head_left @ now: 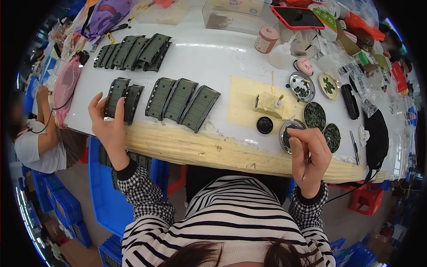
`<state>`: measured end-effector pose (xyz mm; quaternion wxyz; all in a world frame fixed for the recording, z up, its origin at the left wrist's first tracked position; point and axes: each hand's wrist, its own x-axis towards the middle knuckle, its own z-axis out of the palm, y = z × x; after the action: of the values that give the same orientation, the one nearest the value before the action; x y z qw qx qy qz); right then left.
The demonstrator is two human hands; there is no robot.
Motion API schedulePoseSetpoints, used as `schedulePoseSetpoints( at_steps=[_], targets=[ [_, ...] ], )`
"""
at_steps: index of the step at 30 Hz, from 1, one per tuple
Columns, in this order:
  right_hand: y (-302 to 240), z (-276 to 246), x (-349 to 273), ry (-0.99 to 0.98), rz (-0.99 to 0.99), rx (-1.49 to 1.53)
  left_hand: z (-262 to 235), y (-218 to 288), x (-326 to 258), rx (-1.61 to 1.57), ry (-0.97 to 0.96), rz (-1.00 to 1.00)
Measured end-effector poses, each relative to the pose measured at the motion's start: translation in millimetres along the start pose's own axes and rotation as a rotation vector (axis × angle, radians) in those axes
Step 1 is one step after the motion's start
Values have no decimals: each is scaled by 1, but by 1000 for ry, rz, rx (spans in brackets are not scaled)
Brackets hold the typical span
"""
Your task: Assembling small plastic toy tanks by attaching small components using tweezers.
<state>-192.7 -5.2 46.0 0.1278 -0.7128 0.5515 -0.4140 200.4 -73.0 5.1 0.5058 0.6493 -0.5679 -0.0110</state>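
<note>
My left hand (109,129) is at the table's front left, thumb and fingers spread apart. It overlaps the near side of a pair of dark green curved, ribbed panels (131,100); whether it touches them is unclear. Three more such panels (172,101) lie side by side to its right. My right hand (311,155) is closed in a pinch beside a round metal tin of small dark green pieces (286,133). A thin shiny tip shows under its palm, but what the fingers hold cannot be made out. Two more tins of green pieces (314,115) (332,137) stand beside it.
A row of green panels (133,52) lies at the back left. A tape-covered block (271,105) and a black round cap (264,125) sit left of the tins. Farther back are a pink canister (267,39) and a red-cased phone (297,18). Another person (40,142) sits at the left.
</note>
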Motion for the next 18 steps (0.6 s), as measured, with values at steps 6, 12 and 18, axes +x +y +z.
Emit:
schedulePoseSetpoints(
  at_steps=[6, 12, 18],
  targets=[
    [-24, 26, 3, -166, -142, 194, 7, 81, -35, -455, -472, 305],
    [-16, 30, -3, -208, -289, 235, 33, 105, -60, -863, -791, 388],
    [-19, 34, -13, 2, -220, 120, 69, 140, -115, -1717, -749, -669]
  ],
)
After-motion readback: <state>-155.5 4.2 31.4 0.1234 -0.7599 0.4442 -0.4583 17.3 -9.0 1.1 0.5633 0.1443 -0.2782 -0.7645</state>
